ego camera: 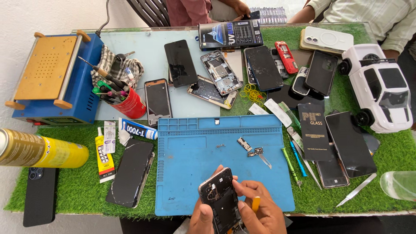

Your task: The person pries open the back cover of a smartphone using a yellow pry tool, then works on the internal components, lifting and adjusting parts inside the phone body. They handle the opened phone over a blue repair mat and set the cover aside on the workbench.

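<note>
My left hand (pixel 202 220) holds an opened phone body (pixel 220 200) with its back cover off, at the near edge of a blue silicone work mat (pixel 190 151). My right hand (pixel 259 208) touches the phone's right side and grips a small yellow pick (pixel 256 203) between the fingers. On the mat lie small detached parts (pixel 250 150) and a few tiny screws (pixel 220 146).
Several phones, screens and frames lie across green turf. A blue heating machine (pixel 52 78), red tool cup (pixel 130 105), glue tubes (pixel 104 156), yellow spray can (pixel 43 151), screwdrivers (pixel 294 162), tweezers (pixel 358 190) and a white toy car (pixel 381 86) surround the mat. Other people sit at the far edge.
</note>
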